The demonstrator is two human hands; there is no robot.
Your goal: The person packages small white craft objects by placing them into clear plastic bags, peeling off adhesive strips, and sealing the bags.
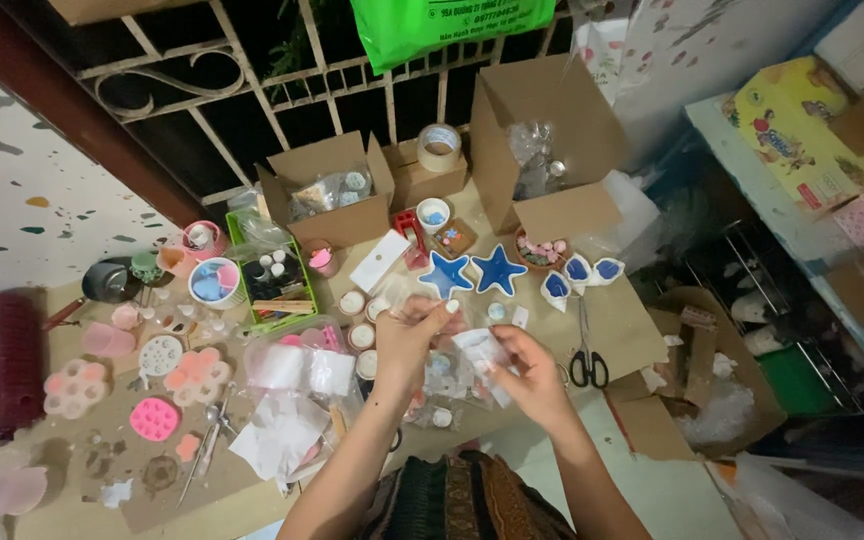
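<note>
the low table [612, 320], covered in brown card, fills the middle of the frame. at its back, upper centre, stands a tall open cardboard box [542, 140] with clear wrappings inside, and to its left a lower open box [327, 190]. a green tray [272, 275] of small pots sits left of centre. two blue star dishes [472, 272] lie side by side just above the hands, with a roll of tape [439, 147] on a box further back. black-handled scissors [585, 360] lie right of the hands, blades pointing up the frame. pink flower-shaped moulds [197, 375] and a round pink mould [155, 418] lie at lower left.

the left hand [414, 335] is at centre, fingers curled in and thumb pressed to fingertips, pinching the upper edge of a small clear plastic bag [477, 348]. the right hand [532, 378], just beside it and lower right, has its fingers bent round the bag's lower side, thumb on top (what is inside the bag is too small to tell). the bag hangs between the two hands, above other small packets on the table.
</note>
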